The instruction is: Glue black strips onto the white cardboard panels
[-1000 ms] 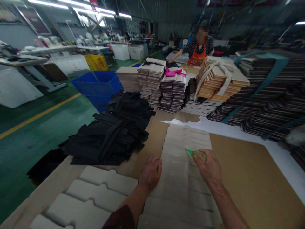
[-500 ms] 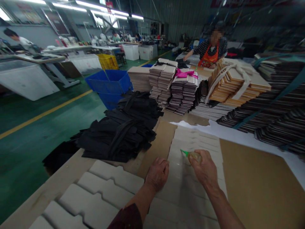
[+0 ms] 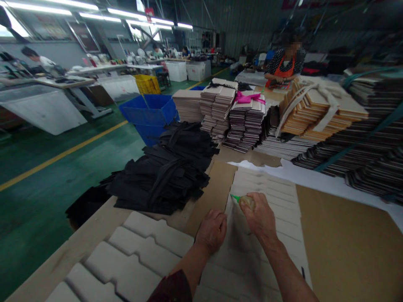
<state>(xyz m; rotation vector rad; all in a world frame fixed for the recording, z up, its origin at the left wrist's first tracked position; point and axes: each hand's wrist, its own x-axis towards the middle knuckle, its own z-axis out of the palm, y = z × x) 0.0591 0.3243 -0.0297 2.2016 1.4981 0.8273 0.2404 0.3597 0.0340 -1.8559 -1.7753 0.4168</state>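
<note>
My right hand [image 3: 260, 214] is wrapped round a squeeze bottle [image 3: 247, 202] with a yellowish body and a narrow green nozzle. The nozzle tip points left, close above the left part of an overlapping row of pale card pieces [image 3: 277, 205]. Beside that row's left edge rests my left hand [image 3: 212, 230], fingers curled in; whatever they hold, if anything, is hidden. Under both forearms more card pieces continue toward me. To the left lies a second overlapping row of notched pale pieces [image 3: 151, 251].
Black fabric strips [image 3: 163, 176] are heaped beyond my left hand, near blue crates [image 3: 147, 110]. Brown board [image 3: 346, 235] lies at right. Stacked panels [image 3: 247, 121] and a tied tan bundle [image 3: 324, 105] stand behind. A co-worker in an orange apron [image 3: 285, 69] is across the table.
My right hand has moved the bottle left across the card pieces, toward their left edge. My left hand stays in about the same place. The co-worker's outstretched arm has drawn in.
</note>
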